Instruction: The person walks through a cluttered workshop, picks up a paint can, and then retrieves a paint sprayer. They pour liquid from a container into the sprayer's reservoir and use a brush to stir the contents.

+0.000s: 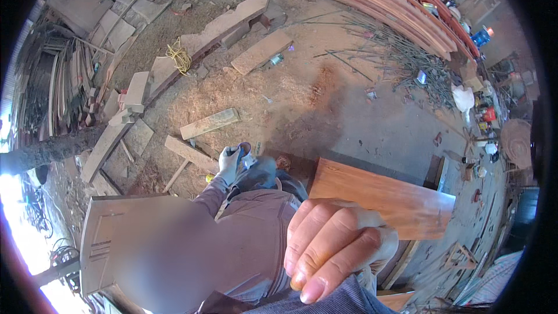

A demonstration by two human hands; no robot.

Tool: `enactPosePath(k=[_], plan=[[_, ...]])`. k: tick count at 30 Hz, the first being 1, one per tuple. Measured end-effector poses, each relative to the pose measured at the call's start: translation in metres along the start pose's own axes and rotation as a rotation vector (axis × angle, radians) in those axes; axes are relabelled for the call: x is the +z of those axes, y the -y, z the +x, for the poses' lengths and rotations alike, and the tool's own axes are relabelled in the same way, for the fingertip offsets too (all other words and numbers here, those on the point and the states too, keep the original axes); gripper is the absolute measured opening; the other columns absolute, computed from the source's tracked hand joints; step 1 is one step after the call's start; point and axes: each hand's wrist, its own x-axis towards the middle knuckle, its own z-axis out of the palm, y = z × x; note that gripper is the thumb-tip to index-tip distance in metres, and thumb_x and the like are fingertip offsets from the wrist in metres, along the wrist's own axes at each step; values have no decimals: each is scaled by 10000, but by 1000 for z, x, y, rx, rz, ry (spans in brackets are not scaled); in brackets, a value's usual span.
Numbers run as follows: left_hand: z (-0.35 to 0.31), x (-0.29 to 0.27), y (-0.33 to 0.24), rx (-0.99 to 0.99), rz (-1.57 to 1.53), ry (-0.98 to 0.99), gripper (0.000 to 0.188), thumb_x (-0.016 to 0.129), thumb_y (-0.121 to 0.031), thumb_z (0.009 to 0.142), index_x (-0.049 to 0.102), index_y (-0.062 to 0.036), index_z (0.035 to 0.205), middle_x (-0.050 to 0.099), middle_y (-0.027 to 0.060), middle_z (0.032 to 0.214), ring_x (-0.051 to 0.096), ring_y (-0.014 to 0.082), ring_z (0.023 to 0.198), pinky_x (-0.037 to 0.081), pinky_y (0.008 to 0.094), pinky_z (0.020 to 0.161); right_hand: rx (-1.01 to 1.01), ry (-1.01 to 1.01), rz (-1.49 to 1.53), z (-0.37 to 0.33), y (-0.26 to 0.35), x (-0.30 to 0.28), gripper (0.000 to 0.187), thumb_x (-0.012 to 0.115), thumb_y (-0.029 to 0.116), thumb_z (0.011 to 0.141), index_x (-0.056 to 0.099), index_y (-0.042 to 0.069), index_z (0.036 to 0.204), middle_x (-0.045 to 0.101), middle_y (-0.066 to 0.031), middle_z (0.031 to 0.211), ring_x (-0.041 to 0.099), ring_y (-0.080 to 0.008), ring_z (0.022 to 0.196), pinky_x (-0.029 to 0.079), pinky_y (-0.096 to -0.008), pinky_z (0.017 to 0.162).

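My right hand [343, 244] is raised large and close, its fingers curled together and pointing down and left. An orange-brown stain marks one fingertip. Whatever the fingers may pinch is hidden. Below it shows dark blue striped cloth [337, 298]. Beyond the hand lies a glossy orange-brown wooden board [372, 192], partly covered by it. My left hand is out of view. Close on the left stands another person in a brownish shirt [250, 215]. That person's gloved hand [228, 163] holds a small round brown thing with a blue edge [244, 149].
A pale panelled door [96, 238] stands at the lower left. Wood offcuts [210, 123] and a long rough plank [221, 29] lie on the dusty ground. Far right are stacked reddish boards [378, 3], thin dark sticks [395, 52] and a white bag [462, 97].
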Motion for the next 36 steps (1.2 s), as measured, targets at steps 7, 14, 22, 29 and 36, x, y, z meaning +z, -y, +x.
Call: enactPosePath(k=[7,14,22,29,36], plan=[[94,134,-102,-42,3,-27,129,708,-151,850,601,-87,820,578,-12,663,492,66,523,378,224,461,-204,-80,536,79,-30,-132,617,488,431,966,511,-178,1063,595,-322,994,642,-396,890,557,-432,693],[209,298,-157,14,38,3,99,706,-140,843,626,-82,830,606,-17,713,530,61,598,428,225,523,-62,313,657,155,-67,-332,1069,537,642,855,180,-222,1372,405,-392,1324,508,-483,1184,423,-588,946],[316,496,-307,223,395,217,245,705,-210,829,683,-60,1021,710,128,936,685,186,855,524,319,772,783,104,-395,264,-60,-584,472,622,310,906,559,1,1257,625,-168,1123,635,-267,943,504,-350,804],[397,674,-421,445,462,572,246,677,-260,822,687,-88,997,680,123,920,670,289,849,523,366,757,1053,-165,-1142,229,-140,-779,274,520,232,953,630,93,1163,679,-138,851,667,-299,714,518,-406,649],[493,804,-458,684,579,508,262,660,-274,816,700,-104,1011,677,124,970,631,341,907,513,418,788,974,50,-1221,241,-208,-977,316,484,264,946,601,39,1135,647,-256,882,636,-432,775,484,-512,665]])
